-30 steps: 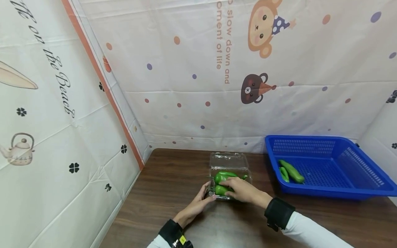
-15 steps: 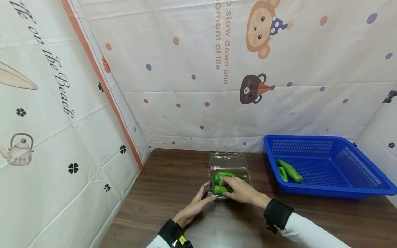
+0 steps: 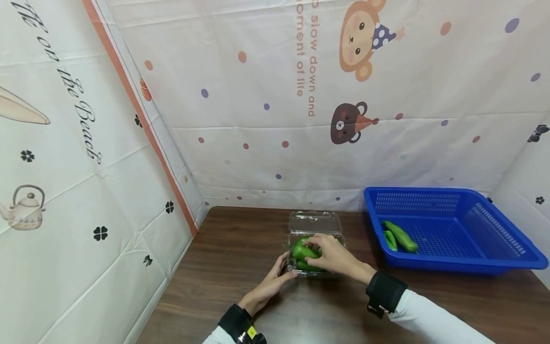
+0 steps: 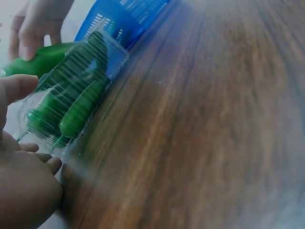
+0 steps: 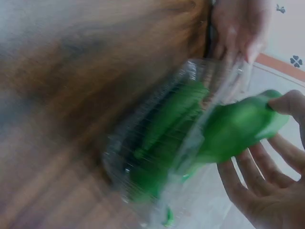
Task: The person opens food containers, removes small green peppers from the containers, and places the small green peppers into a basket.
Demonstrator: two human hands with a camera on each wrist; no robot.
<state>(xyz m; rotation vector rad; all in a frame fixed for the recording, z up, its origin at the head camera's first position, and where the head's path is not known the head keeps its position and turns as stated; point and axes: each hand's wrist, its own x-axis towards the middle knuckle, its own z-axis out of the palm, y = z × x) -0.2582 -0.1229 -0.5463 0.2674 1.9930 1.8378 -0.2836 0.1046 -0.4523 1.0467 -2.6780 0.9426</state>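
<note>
A clear plastic clamshell box stands on the brown table with its lid folded back. My left hand grips its left end, thumb at the near corner and fingers along the side. My right hand pinches a thick green pepper between thumb and fingers. In the right wrist view the held pepper rises past the box's rim at a slant. Through the box wall in the left wrist view, other green peppers show lying side by side inside. My right hand hides part of the box's contents from the head camera.
To the right stands a blue perforated basket, with a long green vegetable and a smaller green pepper at its left side. Printed white cloth hangs behind and to the left of the brown table.
My right hand has risen slightly with a pepper from the near side of the box. That pepper now overlaps the others in the head view. My left hand keeps its hold.
</note>
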